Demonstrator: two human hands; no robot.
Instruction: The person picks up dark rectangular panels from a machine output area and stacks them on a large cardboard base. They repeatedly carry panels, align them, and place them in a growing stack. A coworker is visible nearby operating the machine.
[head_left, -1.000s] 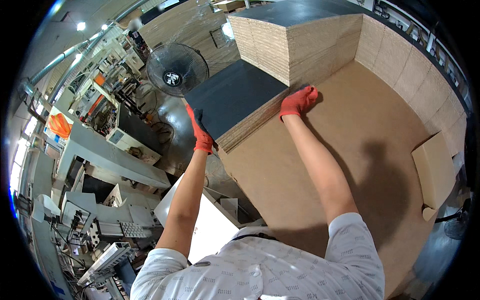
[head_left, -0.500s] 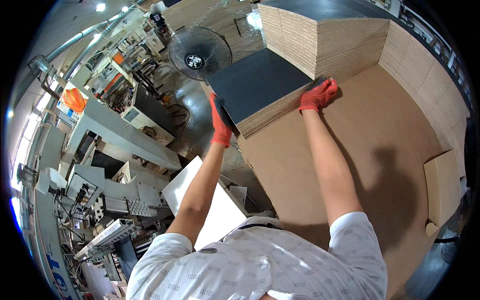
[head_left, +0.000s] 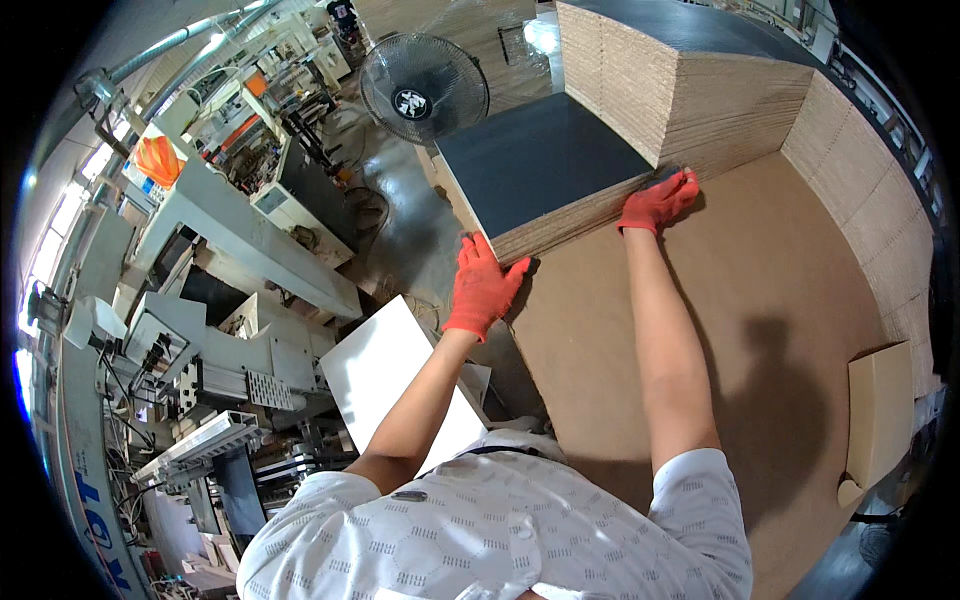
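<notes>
1. Fingers of left hand [head_left: 483,287], red glove, spread flat and pressed against the near-left corner of the low board stack [head_left: 535,175]; not curled around anything.
2. Fingers of right hand [head_left: 657,202], red glove too, laid flat on the stack's near-right corner where it meets the taller pile; whether they grip the edge, cannot tell.
3. Low board stack sits between both hands, just beyond the fingertips: dark grey smooth top sheet, tan layered edges, rectangular.
4. Tall board pile [head_left: 690,75] right behind the right fingers, touching the low stack; same tan layered sides, dark top, blocks that side.
5. Brown flat sheet [head_left: 760,300] under and right of the right fingers, matte, fibre-like, carries the stacks.
6. Stepped tan board wall [head_left: 870,190] far right of the right hand.
7. Loose cardboard piece [head_left: 880,410] well below-right of the right fingers, plain tan, near the sheet's edge.
8. Round black cage fan [head_left: 424,88] beyond the left fingers, close to the stack's far corner.
9. White flat panel [head_left: 385,375] below the left fingers, beside the forearm.
10. Grey-white machines [head_left: 230,230] left of the left hand; orange item [head_left: 158,160] further left, shape unclear.
11. Blue-lettered white strip [head_left: 95,510] far lower left, along the rim.
</notes>
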